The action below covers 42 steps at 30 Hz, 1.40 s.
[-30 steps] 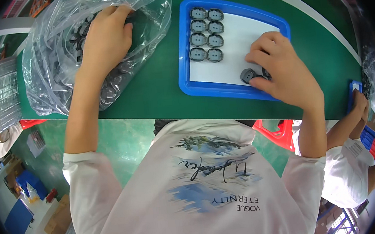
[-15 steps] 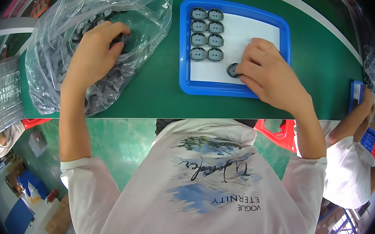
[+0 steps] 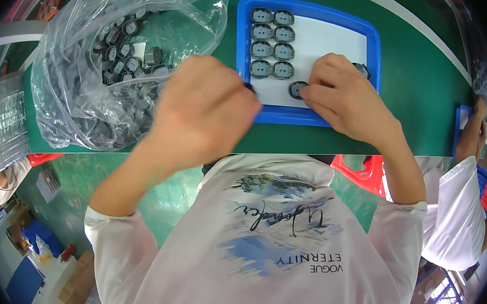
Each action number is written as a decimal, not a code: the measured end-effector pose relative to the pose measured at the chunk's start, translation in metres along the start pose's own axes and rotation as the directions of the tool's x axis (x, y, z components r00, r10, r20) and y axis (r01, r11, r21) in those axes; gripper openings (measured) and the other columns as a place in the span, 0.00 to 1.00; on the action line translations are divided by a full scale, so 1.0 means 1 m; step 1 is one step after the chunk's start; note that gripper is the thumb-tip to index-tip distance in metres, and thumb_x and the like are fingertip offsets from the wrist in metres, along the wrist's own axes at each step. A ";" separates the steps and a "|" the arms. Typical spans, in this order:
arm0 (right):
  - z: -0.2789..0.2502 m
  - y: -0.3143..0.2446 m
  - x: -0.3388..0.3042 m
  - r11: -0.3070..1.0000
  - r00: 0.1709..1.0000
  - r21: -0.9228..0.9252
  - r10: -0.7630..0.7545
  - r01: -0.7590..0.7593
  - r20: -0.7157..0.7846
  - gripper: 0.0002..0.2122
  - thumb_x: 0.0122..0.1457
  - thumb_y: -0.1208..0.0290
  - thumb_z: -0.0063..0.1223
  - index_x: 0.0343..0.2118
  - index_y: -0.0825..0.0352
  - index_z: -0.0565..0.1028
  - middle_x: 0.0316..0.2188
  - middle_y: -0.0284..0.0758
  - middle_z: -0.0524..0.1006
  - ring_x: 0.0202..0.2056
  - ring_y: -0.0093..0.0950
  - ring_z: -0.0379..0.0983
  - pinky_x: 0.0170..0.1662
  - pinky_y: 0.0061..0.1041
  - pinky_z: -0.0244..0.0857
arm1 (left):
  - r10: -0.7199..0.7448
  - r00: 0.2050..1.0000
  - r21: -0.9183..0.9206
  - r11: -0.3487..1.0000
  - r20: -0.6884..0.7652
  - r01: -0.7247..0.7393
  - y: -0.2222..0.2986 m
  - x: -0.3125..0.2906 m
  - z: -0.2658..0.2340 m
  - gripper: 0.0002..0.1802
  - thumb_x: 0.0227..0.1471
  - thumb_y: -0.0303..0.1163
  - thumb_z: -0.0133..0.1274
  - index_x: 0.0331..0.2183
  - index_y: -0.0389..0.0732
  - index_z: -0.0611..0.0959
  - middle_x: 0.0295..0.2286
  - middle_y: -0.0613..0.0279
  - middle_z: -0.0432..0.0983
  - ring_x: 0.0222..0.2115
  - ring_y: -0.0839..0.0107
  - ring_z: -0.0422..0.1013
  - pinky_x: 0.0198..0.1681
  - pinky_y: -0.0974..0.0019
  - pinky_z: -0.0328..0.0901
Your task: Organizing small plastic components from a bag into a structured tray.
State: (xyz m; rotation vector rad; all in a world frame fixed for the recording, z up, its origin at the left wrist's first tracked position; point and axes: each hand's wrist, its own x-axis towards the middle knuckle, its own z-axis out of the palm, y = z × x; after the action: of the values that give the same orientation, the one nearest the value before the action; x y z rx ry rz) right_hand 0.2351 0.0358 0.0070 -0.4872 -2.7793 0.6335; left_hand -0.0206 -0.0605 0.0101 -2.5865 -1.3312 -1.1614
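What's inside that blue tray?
In the blue tray, eight grey parts lie in two columns on a white surface; a ninth is by the right hand, another peeks out beyond it. Whatever that hand covers can't be seen.

Blue tray (image 3: 292,114), dark-grey parts (image 3: 282,51)

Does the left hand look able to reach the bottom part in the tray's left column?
Probably yes: the left hand is beside the blue tray and that part lies uncovered, though a dark piece apparently in its fingers may hinder.
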 end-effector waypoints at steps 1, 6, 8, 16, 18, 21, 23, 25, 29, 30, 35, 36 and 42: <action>-0.001 -0.002 0.001 1.000 1.000 -0.012 -0.008 0.008 0.011 0.05 0.49 0.79 0.63 0.30 0.68 0.79 0.31 0.35 0.73 0.39 0.36 0.70 0.43 0.34 0.67 | 0.004 1.000 -0.025 1.000 0.009 -0.004 0.007 0.000 0.011 0.10 0.29 0.25 0.63 0.22 0.39 0.80 0.26 0.61 0.70 0.27 0.61 0.68 0.31 0.61 0.63; -0.003 -0.006 0.001 0.998 1.000 0.053 -0.026 0.025 0.007 0.05 0.49 0.79 0.63 0.30 0.69 0.79 0.29 0.35 0.73 0.36 0.36 0.71 0.41 0.33 0.67 | -0.107 0.982 0.019 0.994 0.159 0.105 0.013 -0.001 0.028 0.12 0.35 0.27 0.69 0.26 0.38 0.83 0.31 0.61 0.72 0.35 0.57 0.68 0.39 0.56 0.63; 0.000 -0.007 0.002 0.998 1.000 0.055 -0.022 0.021 0.005 0.05 0.50 0.78 0.63 0.31 0.69 0.79 0.29 0.35 0.73 0.35 0.35 0.71 0.40 0.33 0.67 | -0.177 0.958 -0.022 0.982 0.225 0.187 0.013 0.001 0.021 0.12 0.36 0.29 0.69 0.27 0.39 0.84 0.32 0.63 0.73 0.39 0.58 0.67 0.43 0.55 0.61; 0.009 -0.005 0.010 0.997 0.999 0.058 -0.047 0.047 -0.009 0.05 0.50 0.78 0.61 0.31 0.68 0.78 0.30 0.36 0.73 0.35 0.37 0.72 0.38 0.34 0.68 | -0.177 0.957 0.004 0.983 0.230 0.181 0.010 0.001 0.022 0.12 0.36 0.27 0.68 0.28 0.39 0.86 0.33 0.63 0.73 0.40 0.57 0.66 0.44 0.55 0.62; 0.009 -0.005 0.010 0.997 0.999 0.060 -0.048 0.049 -0.011 0.05 0.50 0.78 0.61 0.31 0.68 0.78 0.30 0.36 0.73 0.35 0.37 0.72 0.39 0.34 0.68 | -0.182 0.962 0.029 0.983 0.202 0.180 0.011 0.002 0.025 0.12 0.36 0.26 0.68 0.29 0.39 0.86 0.33 0.63 0.73 0.41 0.57 0.66 0.44 0.55 0.62; 0.009 -0.005 0.011 0.997 0.999 0.057 -0.047 0.048 -0.019 0.05 0.50 0.78 0.61 0.31 0.68 0.78 0.30 0.36 0.73 0.35 0.37 0.72 0.39 0.34 0.68 | -0.182 0.970 0.049 0.983 0.164 0.176 0.011 0.003 0.027 0.12 0.36 0.26 0.68 0.29 0.39 0.85 0.33 0.62 0.73 0.41 0.56 0.66 0.44 0.55 0.62; 0.009 -0.006 0.012 0.998 0.999 0.053 -0.045 0.046 -0.026 0.06 0.50 0.78 0.61 0.31 0.68 0.78 0.30 0.36 0.73 0.35 0.37 0.71 0.39 0.34 0.68 | -0.184 0.975 0.057 0.982 0.126 0.178 0.011 0.003 0.030 0.07 0.38 0.27 0.65 0.22 0.38 0.82 0.31 0.61 0.70 0.41 0.57 0.65 0.45 0.53 0.60; 0.010 -0.005 0.011 0.998 0.999 0.047 -0.028 0.029 -0.016 0.07 0.50 0.77 0.61 0.33 0.67 0.78 0.31 0.36 0.73 0.35 0.38 0.72 0.40 0.35 0.68 | -0.184 0.975 0.060 0.982 0.126 0.178 0.011 0.003 0.032 0.07 0.38 0.27 0.65 0.22 0.38 0.82 0.31 0.61 0.70 0.41 0.57 0.65 0.45 0.53 0.60; 0.004 -0.005 0.005 0.995 0.999 0.098 0.001 0.004 -0.047 0.09 0.51 0.77 0.62 0.37 0.67 0.79 0.33 0.36 0.75 0.37 0.38 0.73 0.41 0.34 0.69 | -0.189 0.971 0.088 0.980 0.146 0.177 0.010 0.004 0.030 0.08 0.37 0.27 0.66 0.24 0.38 0.83 0.32 0.61 0.71 0.40 0.56 0.65 0.45 0.53 0.61; -0.005 -0.004 0.003 0.990 0.994 0.133 0.066 -0.054 -0.085 0.12 0.51 0.76 0.62 0.39 0.68 0.79 0.35 0.37 0.76 0.39 0.38 0.73 0.43 0.33 0.69 | -0.190 0.971 0.089 0.980 0.145 0.178 0.009 0.003 0.029 0.08 0.37 0.27 0.66 0.24 0.38 0.83 0.32 0.61 0.71 0.40 0.56 0.65 0.45 0.53 0.61; -0.053 0.020 -0.033 0.904 0.887 0.214 0.412 -0.369 -0.209 0.17 0.49 0.76 0.64 0.45 0.69 0.78 0.39 0.38 0.79 0.44 0.38 0.74 0.48 0.31 0.68 | -0.135 0.987 -0.021 0.990 0.093 0.137 0.010 0.011 0.026 0.14 0.33 0.28 0.69 0.29 0.41 0.85 0.34 0.63 0.74 0.40 0.55 0.67 0.42 0.54 0.63; -0.060 0.026 -0.041 0.916 0.902 0.116 0.399 -0.384 -0.165 0.18 0.48 0.77 0.65 0.45 0.69 0.78 0.40 0.39 0.79 0.45 0.38 0.74 0.50 0.31 0.68 | -0.140 0.986 -0.057 0.988 0.090 0.145 0.012 0.016 0.028 0.14 0.34 0.27 0.69 0.29 0.41 0.84 0.32 0.64 0.73 0.41 0.57 0.67 0.42 0.56 0.63; -0.054 0.017 -0.051 0.915 0.920 -0.098 0.386 -0.391 -0.062 0.21 0.46 0.79 0.65 0.47 0.68 0.77 0.43 0.38 0.78 0.49 0.40 0.69 0.53 0.34 0.65 | -0.035 0.982 -0.057 0.997 0.185 0.047 0.019 0.073 0.064 0.13 0.38 0.29 0.68 0.30 0.40 0.84 0.30 0.60 0.74 0.37 0.58 0.69 0.43 0.58 0.65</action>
State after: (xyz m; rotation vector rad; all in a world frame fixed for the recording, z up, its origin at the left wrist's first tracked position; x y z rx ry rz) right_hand 0.3029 0.0512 0.0376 -1.0832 -2.7034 0.5419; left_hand 0.0588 -0.0010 0.0145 -2.7827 -1.4089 -1.0035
